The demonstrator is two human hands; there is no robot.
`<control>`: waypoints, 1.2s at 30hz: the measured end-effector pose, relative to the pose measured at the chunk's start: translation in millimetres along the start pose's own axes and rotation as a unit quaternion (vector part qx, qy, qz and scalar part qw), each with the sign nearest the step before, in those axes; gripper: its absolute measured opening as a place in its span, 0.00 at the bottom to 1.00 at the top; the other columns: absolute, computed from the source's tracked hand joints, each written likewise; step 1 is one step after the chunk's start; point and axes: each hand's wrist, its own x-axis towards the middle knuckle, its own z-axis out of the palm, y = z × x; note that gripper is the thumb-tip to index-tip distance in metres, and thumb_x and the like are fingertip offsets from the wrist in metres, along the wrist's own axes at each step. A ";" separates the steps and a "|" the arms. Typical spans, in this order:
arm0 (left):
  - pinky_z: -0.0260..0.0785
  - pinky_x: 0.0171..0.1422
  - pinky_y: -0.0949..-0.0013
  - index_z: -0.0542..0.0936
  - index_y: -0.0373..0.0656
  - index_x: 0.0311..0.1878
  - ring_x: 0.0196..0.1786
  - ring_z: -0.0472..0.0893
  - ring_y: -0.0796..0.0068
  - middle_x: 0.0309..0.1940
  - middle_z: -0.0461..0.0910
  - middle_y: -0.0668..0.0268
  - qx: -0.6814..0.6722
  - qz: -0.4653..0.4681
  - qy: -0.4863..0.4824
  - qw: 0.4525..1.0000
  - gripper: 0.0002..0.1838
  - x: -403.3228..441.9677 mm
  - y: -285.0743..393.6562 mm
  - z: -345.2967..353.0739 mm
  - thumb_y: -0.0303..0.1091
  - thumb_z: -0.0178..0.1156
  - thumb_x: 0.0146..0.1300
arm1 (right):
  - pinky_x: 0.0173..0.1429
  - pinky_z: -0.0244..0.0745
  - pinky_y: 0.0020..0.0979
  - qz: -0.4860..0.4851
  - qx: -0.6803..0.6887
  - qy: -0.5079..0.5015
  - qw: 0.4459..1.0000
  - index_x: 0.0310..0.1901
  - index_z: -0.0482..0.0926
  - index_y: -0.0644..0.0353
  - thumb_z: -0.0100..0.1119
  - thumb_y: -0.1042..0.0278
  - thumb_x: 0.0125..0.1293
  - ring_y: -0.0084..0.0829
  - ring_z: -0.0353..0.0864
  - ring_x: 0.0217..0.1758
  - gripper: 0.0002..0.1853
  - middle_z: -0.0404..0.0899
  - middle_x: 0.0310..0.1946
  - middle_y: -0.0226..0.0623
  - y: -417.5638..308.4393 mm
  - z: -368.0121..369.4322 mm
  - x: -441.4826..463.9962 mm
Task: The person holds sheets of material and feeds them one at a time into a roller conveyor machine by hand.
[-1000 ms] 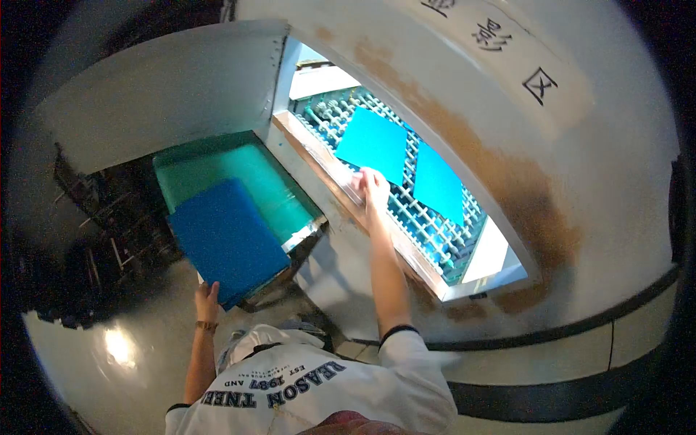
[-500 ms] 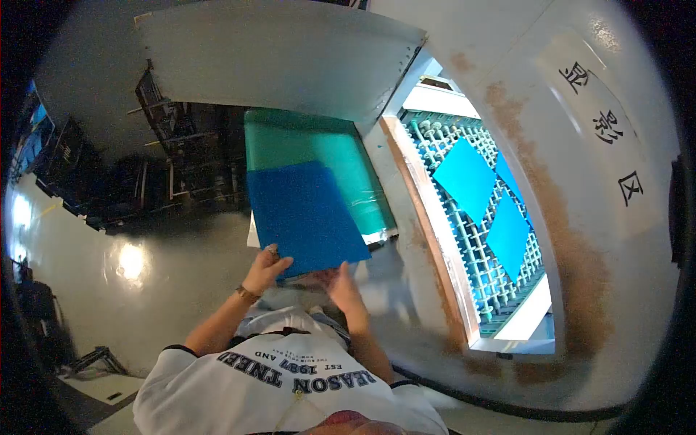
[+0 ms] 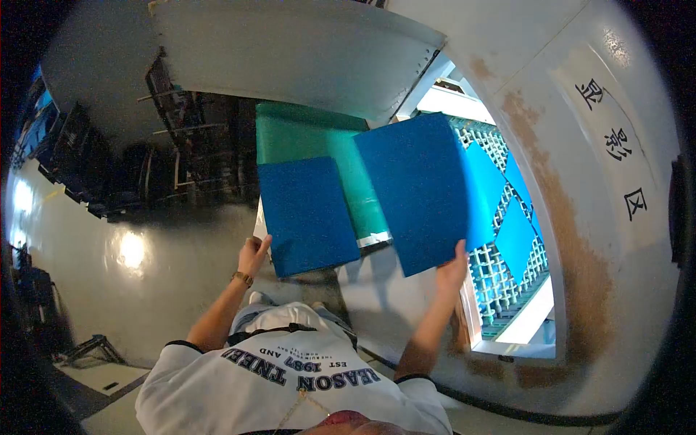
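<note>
My right hand (image 3: 451, 272) is closed on the lower right edge of a flat blue panel (image 3: 413, 199), which is raised and tilted across the opening at the right. Another blue panel (image 3: 308, 217) lies on the green surface (image 3: 312, 130); whether more panels lie under it I cannot tell. Beside its left edge is my left hand (image 3: 254, 255), fingers loosely bent and apart, thumb at or very near the edge. Bright blue panels (image 3: 515, 239) rest on a bed of rollers (image 3: 500, 297) inside the opening, partly hidden by the held panel.
A copper-brown and white frame (image 3: 470, 319) edges the opening. Above the green surface hangs a wide grey cover (image 3: 304, 58). The grey machine wall (image 3: 580, 167) carries black characters. Dark racks (image 3: 188, 138) stand at the left, beside a shiny floor (image 3: 167, 246).
My right hand has moved right and lifted a blue panel off the one below, toward the opening. My left hand has shifted from the front edge to the left side.
</note>
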 end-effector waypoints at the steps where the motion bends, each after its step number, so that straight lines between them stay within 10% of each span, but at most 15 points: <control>1: 0.62 0.27 0.73 0.72 0.38 0.26 0.23 0.70 0.77 0.20 0.72 0.65 -0.030 -0.036 -0.057 0.997 0.22 1.5 -5.3 5.0 0.51 0.54 0.59 | 0.57 0.64 0.43 -0.017 0.018 0.002 1.000 0.57 0.64 0.58 0.51 0.60 0.63 0.37 0.69 0.53 0.22 0.69 0.53 0.39 -12.2 -7.2 6.3; 8: 0.62 0.30 0.72 0.75 0.36 0.32 0.26 0.68 0.79 0.22 0.73 0.67 -0.157 -0.010 -0.097 0.983 0.25 2.3 -31.4 37.5 0.54 0.52 0.60 | 0.28 0.70 0.26 -0.149 -0.116 0.149 0.971 0.40 0.70 0.65 0.52 0.60 0.62 0.26 0.75 0.30 0.14 0.74 0.33 0.34 -21.4 -76.0 53.7; 12: 0.60 0.30 0.74 0.76 0.37 0.33 0.26 0.65 0.81 0.21 0.69 0.71 -0.178 -0.036 -0.137 0.974 0.24 -1.4 -21.7 37.4 0.53 0.52 0.60 | 0.34 0.70 0.32 -0.164 -0.298 0.172 0.925 0.34 0.72 0.69 0.55 0.64 0.60 0.25 0.72 0.33 0.13 0.74 0.30 0.36 -13.3 -87.4 49.8; 20: 0.47 0.23 0.73 0.66 0.43 0.20 0.21 0.57 0.85 0.15 0.60 0.76 -0.179 0.020 -0.071 0.981 0.22 8.1 -51.3 45.2 0.49 0.51 0.62 | 0.30 0.59 0.24 -0.238 -0.205 0.201 0.928 0.27 0.73 0.65 0.54 0.65 0.62 0.17 0.61 0.26 0.11 0.69 0.23 0.25 5.2 -86.4 55.1; 21: 0.61 0.35 0.75 0.76 0.39 0.36 0.32 0.68 0.83 0.29 0.72 0.74 -0.135 -0.029 -0.137 0.981 0.19 13.2 -50.4 33.7 0.49 0.52 0.62 | 0.30 0.59 0.23 -0.212 -0.223 0.216 0.927 0.28 0.73 0.65 0.54 0.65 0.62 0.16 0.61 0.27 0.11 0.70 0.24 0.25 3.4 -82.0 53.2; 28: 0.62 0.35 0.75 0.76 0.38 0.39 0.32 0.69 0.81 0.32 0.74 0.73 -0.149 -0.048 -0.145 0.977 0.19 11.9 -43.6 33.9 0.48 0.52 0.62 | 0.29 0.59 0.23 -0.240 -0.218 0.211 0.922 0.29 0.74 0.66 0.54 0.65 0.62 0.16 0.61 0.26 0.11 0.70 0.23 0.25 -5.5 -59.5 44.7; 36: 0.52 0.25 0.77 0.72 0.43 0.25 0.24 0.62 0.85 0.20 0.66 0.77 -0.150 -0.024 -0.128 0.980 0.19 10.6 -29.3 36.4 0.49 0.52 0.62 | 0.29 0.58 0.23 -0.237 -0.259 0.218 0.911 0.29 0.74 0.65 0.55 0.64 0.61 0.16 0.62 0.25 0.11 0.70 0.22 0.25 -4.5 -65.1 49.1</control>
